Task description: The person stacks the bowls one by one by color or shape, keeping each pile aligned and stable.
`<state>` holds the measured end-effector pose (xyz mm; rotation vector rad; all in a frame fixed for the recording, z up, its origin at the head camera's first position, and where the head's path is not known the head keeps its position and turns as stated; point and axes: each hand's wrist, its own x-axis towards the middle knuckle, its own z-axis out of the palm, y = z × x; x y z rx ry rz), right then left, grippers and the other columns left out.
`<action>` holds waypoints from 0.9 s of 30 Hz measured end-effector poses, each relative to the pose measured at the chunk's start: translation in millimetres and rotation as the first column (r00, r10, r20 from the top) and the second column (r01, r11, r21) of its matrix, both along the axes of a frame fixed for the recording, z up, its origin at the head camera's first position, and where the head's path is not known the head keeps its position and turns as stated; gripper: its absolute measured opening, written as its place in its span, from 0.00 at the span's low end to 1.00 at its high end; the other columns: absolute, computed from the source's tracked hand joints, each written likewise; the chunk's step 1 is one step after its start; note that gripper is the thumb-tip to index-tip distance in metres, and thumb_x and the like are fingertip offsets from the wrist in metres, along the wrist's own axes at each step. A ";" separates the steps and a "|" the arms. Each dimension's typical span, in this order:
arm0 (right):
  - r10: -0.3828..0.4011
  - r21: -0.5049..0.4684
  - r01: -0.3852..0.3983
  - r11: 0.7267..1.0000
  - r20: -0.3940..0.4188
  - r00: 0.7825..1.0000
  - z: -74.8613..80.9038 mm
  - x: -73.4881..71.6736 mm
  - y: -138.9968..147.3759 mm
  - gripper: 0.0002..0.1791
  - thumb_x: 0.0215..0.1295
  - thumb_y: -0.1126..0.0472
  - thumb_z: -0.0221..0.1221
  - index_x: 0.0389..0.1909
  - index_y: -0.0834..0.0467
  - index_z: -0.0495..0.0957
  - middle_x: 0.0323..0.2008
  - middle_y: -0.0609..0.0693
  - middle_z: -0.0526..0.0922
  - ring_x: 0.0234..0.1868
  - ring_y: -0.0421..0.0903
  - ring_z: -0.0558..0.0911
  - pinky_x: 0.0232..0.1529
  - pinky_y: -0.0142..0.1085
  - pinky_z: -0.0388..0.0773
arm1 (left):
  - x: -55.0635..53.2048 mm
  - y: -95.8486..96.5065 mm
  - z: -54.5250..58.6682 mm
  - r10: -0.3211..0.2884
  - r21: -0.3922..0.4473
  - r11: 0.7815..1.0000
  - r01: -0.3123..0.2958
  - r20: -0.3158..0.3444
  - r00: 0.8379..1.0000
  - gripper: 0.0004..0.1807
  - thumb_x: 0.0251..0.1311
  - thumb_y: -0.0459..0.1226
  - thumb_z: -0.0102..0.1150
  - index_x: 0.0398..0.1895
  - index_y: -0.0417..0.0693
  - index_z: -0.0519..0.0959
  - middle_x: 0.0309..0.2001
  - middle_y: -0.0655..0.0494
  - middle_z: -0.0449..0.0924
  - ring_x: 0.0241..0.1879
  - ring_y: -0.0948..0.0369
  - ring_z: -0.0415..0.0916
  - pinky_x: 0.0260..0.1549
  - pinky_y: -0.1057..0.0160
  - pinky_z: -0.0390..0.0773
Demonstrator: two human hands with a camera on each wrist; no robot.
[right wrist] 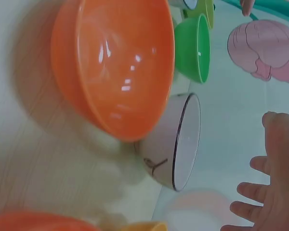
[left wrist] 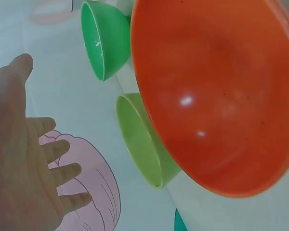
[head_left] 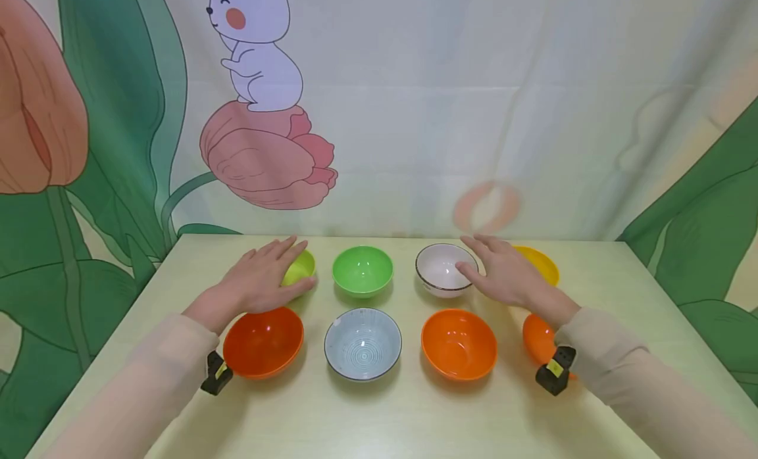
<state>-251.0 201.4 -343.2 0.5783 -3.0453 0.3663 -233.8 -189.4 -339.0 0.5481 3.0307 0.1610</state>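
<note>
My left hand (head_left: 257, 275) hovers with straight, spread fingers above the left side of the table, partly covering a lime bowl (head_left: 304, 265) and nearest to it. Below that wrist lies a red-orange bowl (head_left: 264, 344). Over on the right, my right hand (head_left: 508, 269) is likewise stretched out, between a white dark-rimmed bowl (head_left: 439, 267) and a partly hidden yellow bowl (head_left: 543, 264). Its thumb overlaps the white bowl in the head view. Both wrist views show the palms, left (left wrist: 24, 163) and right (right wrist: 282, 178), holding nothing and apart from the bowls.
Between the hands stand a green bowl (head_left: 362, 271), a grey-blue bowl (head_left: 363, 345) and an orange bowl (head_left: 459, 345). A second orange bowl (head_left: 536, 339) is partly behind the right wrist. A printed curtain (head_left: 403, 117) hangs behind the pale table (head_left: 367, 423).
</note>
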 end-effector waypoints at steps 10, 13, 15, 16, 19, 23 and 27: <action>0.050 -0.084 -0.053 0.995 -0.040 0.998 -2.0 12.1 -24.1 0.32 0.65 0.42 0.50 0.65 0.55 0.64 0.60 0.60 0.68 0.58 0.60 0.70 0.57 0.55 0.69 | 10.7 -15.6 -5.1 0.020 0.031 0.999 -0.019 -0.019 1.000 0.41 0.61 0.61 0.41 0.70 0.47 0.54 0.69 0.41 0.53 0.65 0.42 0.54 0.59 0.37 0.58; 0.066 -0.094 -0.072 0.993 -0.065 0.996 -3.6 15.9 -30.3 0.31 0.64 0.44 0.51 0.63 0.56 0.65 0.58 0.61 0.70 0.55 0.60 0.72 0.55 0.53 0.71 | 13.5 -20.3 -7.5 0.033 0.044 0.999 -0.032 -0.017 0.999 0.40 0.61 0.61 0.43 0.70 0.47 0.55 0.68 0.41 0.55 0.64 0.42 0.55 0.58 0.37 0.60; 0.072 -0.103 -0.079 0.992 -0.068 0.995 -4.0 18.1 -34.3 0.30 0.64 0.44 0.52 0.63 0.57 0.66 0.58 0.61 0.71 0.55 0.60 0.73 0.55 0.53 0.72 | 15.7 -23.7 -8.9 0.038 0.048 0.998 -0.037 -0.018 0.999 0.40 0.61 0.61 0.43 0.69 0.46 0.56 0.67 0.40 0.56 0.63 0.41 0.57 0.57 0.37 0.61; 0.072 -0.105 -0.079 0.991 -0.066 0.995 -4.3 18.9 -36.2 0.30 0.64 0.44 0.52 0.62 0.57 0.67 0.58 0.61 0.71 0.55 0.60 0.73 0.55 0.53 0.72 | 16.8 -25.6 -9.9 0.039 0.051 0.998 -0.037 -0.020 0.999 0.40 0.61 0.60 0.43 0.69 0.46 0.56 0.67 0.40 0.56 0.63 0.41 0.57 0.56 0.37 0.62; 0.072 -0.102 -0.078 0.992 -0.058 0.996 -6.4 20.7 -41.4 0.30 0.63 0.44 0.53 0.62 0.56 0.68 0.58 0.60 0.71 0.55 0.58 0.74 0.53 0.51 0.74 | 20.2 -31.0 -12.6 0.039 0.057 0.998 -0.038 -0.028 0.999 0.39 0.61 0.60 0.43 0.68 0.45 0.58 0.65 0.39 0.59 0.61 0.41 0.59 0.54 0.37 0.64; 0.084 -0.116 -0.090 0.989 -0.054 0.995 -9.3 23.7 -47.6 0.28 0.63 0.46 0.54 0.60 0.56 0.69 0.56 0.59 0.73 0.52 0.56 0.76 0.51 0.48 0.76 | 24.1 -36.5 -14.7 0.036 0.075 0.997 -0.033 -0.045 0.998 0.38 0.61 0.60 0.44 0.66 0.44 0.62 0.62 0.38 0.63 0.58 0.42 0.62 0.52 0.37 0.66; 0.103 -0.161 -0.108 0.981 -0.040 0.994 -10.5 27.0 -54.1 0.26 0.63 0.49 0.54 0.59 0.57 0.71 0.54 0.59 0.74 0.50 0.55 0.77 0.51 0.48 0.76 | 27.0 -40.4 -15.5 0.043 0.098 0.994 -0.037 -0.057 0.997 0.35 0.60 0.58 0.47 0.63 0.44 0.66 0.59 0.38 0.66 0.55 0.42 0.66 0.50 0.39 0.69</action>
